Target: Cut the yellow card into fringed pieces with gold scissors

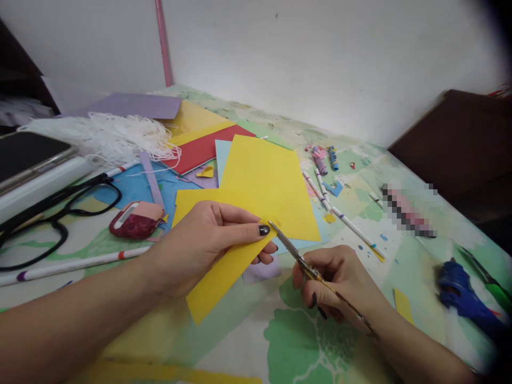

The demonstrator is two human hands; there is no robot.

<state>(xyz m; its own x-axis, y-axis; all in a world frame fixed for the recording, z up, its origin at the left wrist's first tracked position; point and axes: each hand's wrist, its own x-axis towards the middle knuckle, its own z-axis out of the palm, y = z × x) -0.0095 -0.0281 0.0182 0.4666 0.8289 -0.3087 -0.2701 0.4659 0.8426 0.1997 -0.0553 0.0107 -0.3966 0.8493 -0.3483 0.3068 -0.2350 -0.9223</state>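
My left hand pinches a yellow paper strip, thumb on top and fingers beneath. The strip slants down toward the lower left. My right hand is closed around the handles of metal scissors. The scissor tips touch the strip's upper end, just right of my left thumb, and the blades look nearly closed. Behind my left hand lies a large yellow sheet, partly over a light blue sheet.
At left are black glasses, a maroon case, a phone and white string. At right lie white sticks, a blue glue gun and green-handled scissors. A red sheet lies behind.
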